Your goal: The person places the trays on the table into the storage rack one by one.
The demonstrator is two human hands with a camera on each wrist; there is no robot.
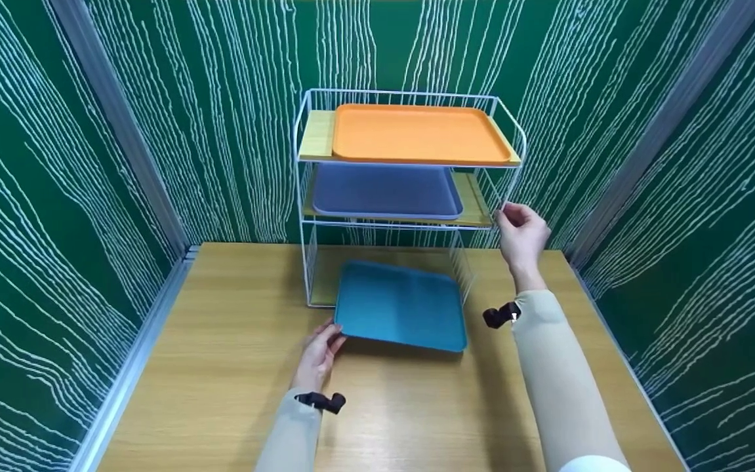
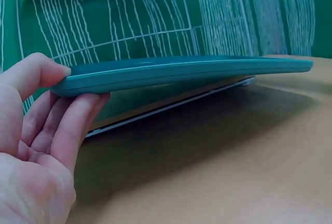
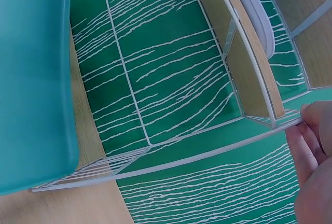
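A teal tray (image 1: 400,305) is held by its left front corner in my left hand (image 1: 317,357), thumb on top and fingers beneath. In the left wrist view the tray (image 2: 181,73) is raised over the table with a shadow below, its rear part reaching into the bottom level of a white wire shelf rack (image 1: 300,196). My right hand (image 1: 523,239) pinches the rack's right front upright near the middle shelf; in the right wrist view its fingers (image 3: 303,149) are at the white wire. An orange tray (image 1: 420,134) lies on the top shelf, a purple-blue tray (image 1: 384,190) on the middle one.
The rack stands at the back of a wooden table (image 1: 233,367). Green walls (image 1: 233,131) with white wavy lines enclose three sides, with metal posts (image 1: 121,118) at the corners. A small black wrist camera (image 1: 502,315) sits on each forearm.
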